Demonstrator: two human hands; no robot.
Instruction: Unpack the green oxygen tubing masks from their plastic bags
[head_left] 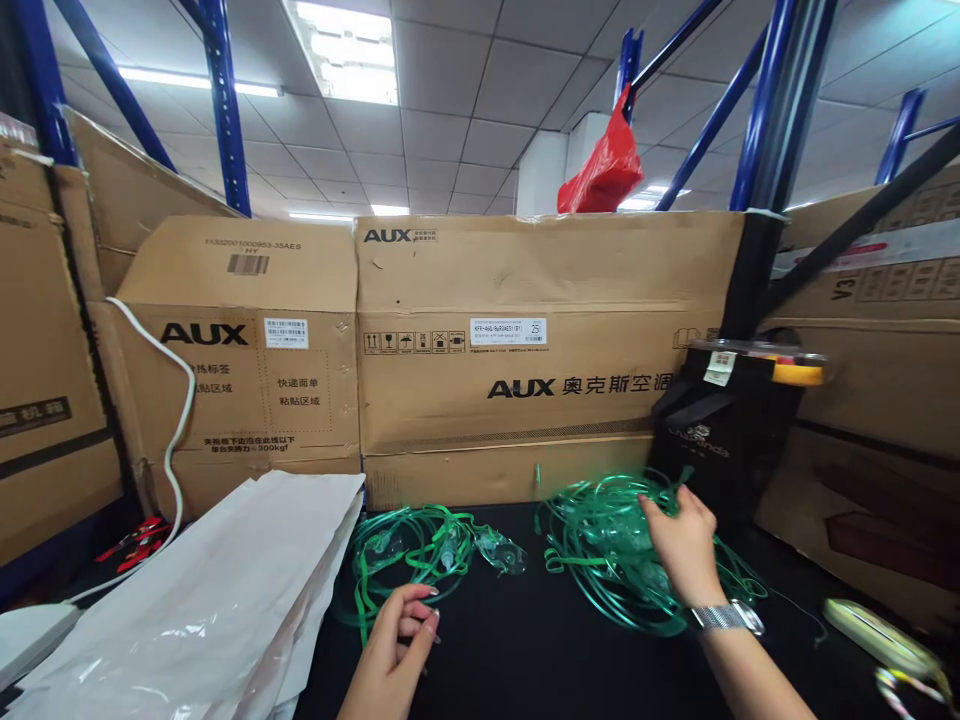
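Observation:
Two heaps of green clear tubing lie on the black table. The larger tubing pile (615,560) is at the right, and my right hand (682,540) is over its right side, thumb and fingers bent round the green tubing near a tube end. The smaller tubing bundle (420,550), with flat green straps and clear plastic pieces, rests left of centre. Just in front of that bundle is my left hand (401,640), its fingers curled and slightly apart, with nothing visible in them. A metal watch is on my right wrist.
White plastic bags (217,600) lie at the left beside a white cable (180,440). Cardboard boxes (450,400) wall the back. A black bag (720,430) stands behind the right pile. A yellow-green object (881,635) is at the right edge, and blue rack posts rise behind.

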